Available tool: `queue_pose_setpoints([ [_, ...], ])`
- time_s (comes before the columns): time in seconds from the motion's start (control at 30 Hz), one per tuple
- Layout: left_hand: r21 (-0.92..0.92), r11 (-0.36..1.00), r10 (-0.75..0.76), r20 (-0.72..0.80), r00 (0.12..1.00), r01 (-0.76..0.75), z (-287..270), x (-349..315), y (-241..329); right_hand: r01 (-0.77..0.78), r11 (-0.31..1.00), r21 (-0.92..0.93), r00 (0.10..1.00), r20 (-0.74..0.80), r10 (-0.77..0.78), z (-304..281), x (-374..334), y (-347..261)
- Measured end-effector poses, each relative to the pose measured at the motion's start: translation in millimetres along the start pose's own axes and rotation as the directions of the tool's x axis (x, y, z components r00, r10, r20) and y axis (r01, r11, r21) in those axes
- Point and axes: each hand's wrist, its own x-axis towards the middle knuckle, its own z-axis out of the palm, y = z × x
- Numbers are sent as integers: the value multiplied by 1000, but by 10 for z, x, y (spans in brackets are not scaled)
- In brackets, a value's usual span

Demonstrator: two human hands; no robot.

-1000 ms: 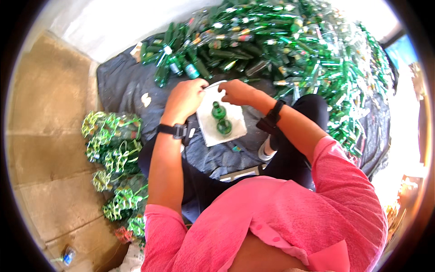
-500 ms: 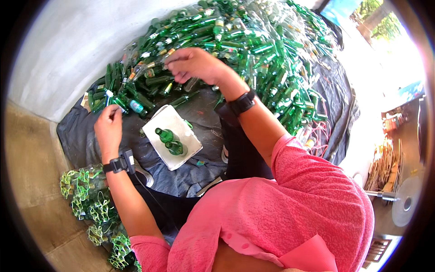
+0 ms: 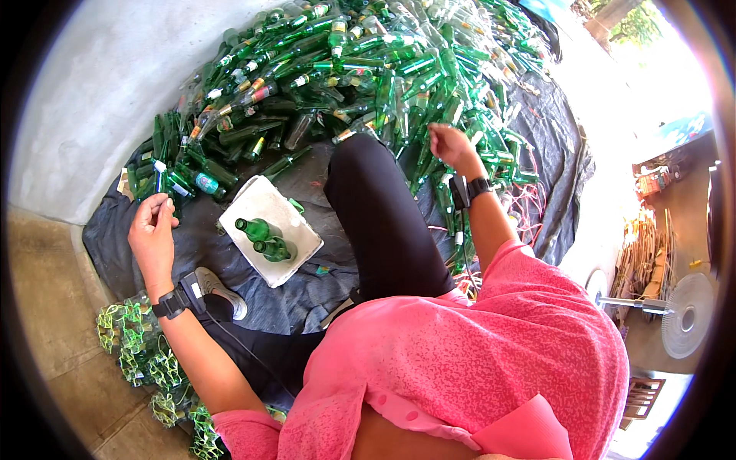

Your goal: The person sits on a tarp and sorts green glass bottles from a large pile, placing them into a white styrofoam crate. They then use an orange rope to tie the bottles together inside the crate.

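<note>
My left hand (image 3: 152, 236) is raised beside the left end of the bottle pile, thumb and fingertips pinched together. Whatever sits in that pinch, if anything, is hidden. Just beyond its fingertips lies a green bottle with a blue-and-white neck (image 3: 159, 170). My right hand (image 3: 451, 146) hovers over the right part of the pile of green bottles (image 3: 399, 65), past my bent knee. Its fingers are curled in, and I cannot see anything between them. Two green bottles (image 3: 274, 249) stand upright on a white, slab-like block (image 3: 264, 201) between my legs.
A dark sheet (image 3: 307, 299) lies under the pile and the block. Bundles of bottles tied with yellow-green strips (image 3: 138, 337) stand by my left forearm. Pink strings (image 3: 525, 207) lie at the right. A pale wall (image 3: 84, 115) rises at the left; a fan (image 3: 686, 316) stands far right.
My right hand has swung right, from above the pile's middle to beyond my knee. My right knee has risen into view. The left hand stays pinched by the pile's left end; the whole view has shifted.
</note>
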Motion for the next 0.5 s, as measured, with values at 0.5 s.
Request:
queue_pose_setpoints([
  [0.5, -1, 995, -104, 96, 990, 104, 152, 58, -148, -225, 972, 67, 830, -509, 227, -1826, 442, 1344],
])
